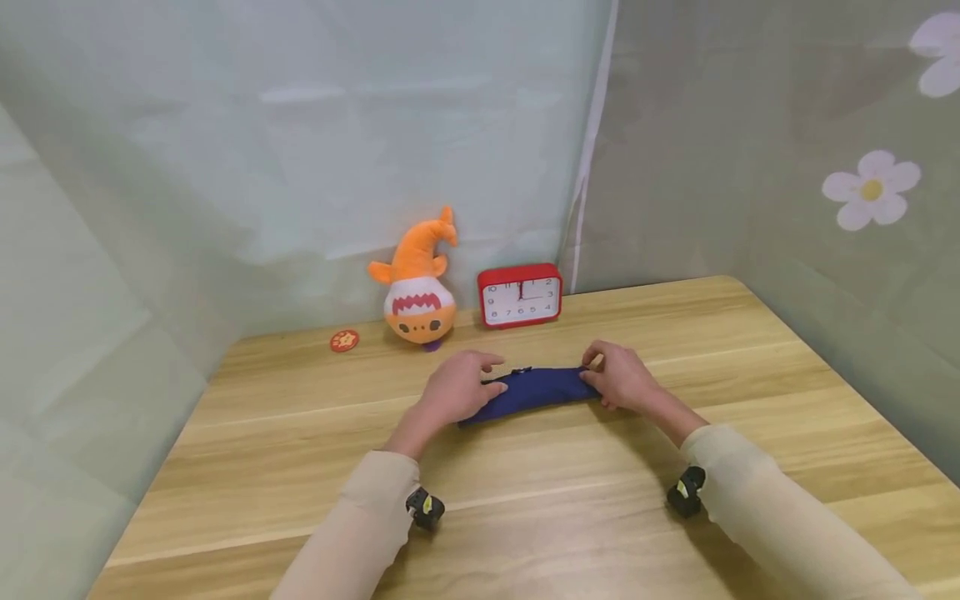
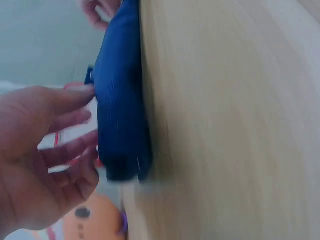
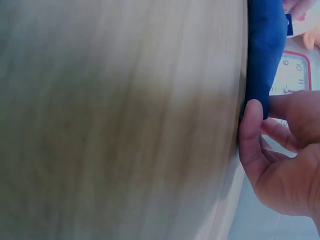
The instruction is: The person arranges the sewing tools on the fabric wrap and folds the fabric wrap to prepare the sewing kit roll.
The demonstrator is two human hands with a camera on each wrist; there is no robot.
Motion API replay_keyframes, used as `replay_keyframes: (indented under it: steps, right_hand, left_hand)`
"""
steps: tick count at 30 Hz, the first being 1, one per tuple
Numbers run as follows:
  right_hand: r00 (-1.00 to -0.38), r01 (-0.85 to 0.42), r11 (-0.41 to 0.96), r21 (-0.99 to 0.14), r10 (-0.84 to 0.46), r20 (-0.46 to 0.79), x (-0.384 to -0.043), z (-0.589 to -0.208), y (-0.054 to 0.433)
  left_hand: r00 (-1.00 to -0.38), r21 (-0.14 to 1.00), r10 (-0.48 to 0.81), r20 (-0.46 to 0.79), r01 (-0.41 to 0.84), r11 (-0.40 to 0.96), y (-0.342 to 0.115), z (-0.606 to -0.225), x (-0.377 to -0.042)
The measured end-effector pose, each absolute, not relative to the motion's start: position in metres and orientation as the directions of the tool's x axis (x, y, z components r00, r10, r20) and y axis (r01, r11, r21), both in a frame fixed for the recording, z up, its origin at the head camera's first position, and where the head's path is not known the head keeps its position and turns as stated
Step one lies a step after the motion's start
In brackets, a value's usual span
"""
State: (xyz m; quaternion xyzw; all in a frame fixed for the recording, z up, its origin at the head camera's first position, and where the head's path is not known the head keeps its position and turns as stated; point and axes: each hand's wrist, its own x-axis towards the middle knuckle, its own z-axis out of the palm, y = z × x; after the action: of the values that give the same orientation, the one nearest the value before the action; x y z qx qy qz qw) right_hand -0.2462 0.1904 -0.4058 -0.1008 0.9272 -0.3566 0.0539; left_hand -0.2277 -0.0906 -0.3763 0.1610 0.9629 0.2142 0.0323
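Observation:
A long, narrow dark blue fabric pouch [image 1: 536,390], shaped like a pencil case, lies across the table with a small dark tab on its far edge. My left hand [image 1: 457,387] is at its left part: the thumb touches the fabric while the index finger stretches out above. In the left wrist view the fingers of the left hand [image 2: 55,145] are spread loosely beside the pouch [image 2: 120,95]. At the other end my right hand [image 1: 618,377] pinches the pouch's corner. The right wrist view has the right hand [image 3: 285,155] with a digit on either side of the pouch [image 3: 265,55].
Behind the pouch stand a red alarm clock [image 1: 520,297] and an orange shark plush [image 1: 420,287]. A round red coaster-like disc [image 1: 345,340] lies left of the plush. Cloth walls [image 1: 300,167] border the wooden table [image 1: 525,517] at the back and sides.

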Motion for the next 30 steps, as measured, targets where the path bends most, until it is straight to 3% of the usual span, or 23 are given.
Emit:
replay_keyframes:
  steps: [5, 8, 19, 30]
  right_hand:
    - [-0.974, -0.08, 0.678, -0.731, -0.21, -0.088, -0.248, -0.405, 0.196]
    - [-0.979, -0.024, 0.64, -0.768, -0.17, -0.112, -0.249, -0.404, 0.204]
    - [-0.951, 0.127, 0.542, -0.831, -0.17, -0.256, -0.248, -0.397, 0.21]
    - [-0.909, 0.194, 0.416, -0.888, -0.265, -0.323, -0.246, -0.4, 0.217]
  left_hand:
    - [-0.992, 0.478, 0.123, -0.036, 0.091, 0.874, -0.121, -0.38, -0.221]
    - [-0.988, 0.53, 0.083, -0.132, 0.0, 0.848, -0.134, -0.384, -0.215]
    - [-0.942, 0.735, 0.101, -0.32, -0.179, 0.654, -0.146, -0.387, -0.204]
    - [-0.932, 0.839, 0.151, -0.329, -0.215, 0.5, -0.153, -0.389, -0.203]
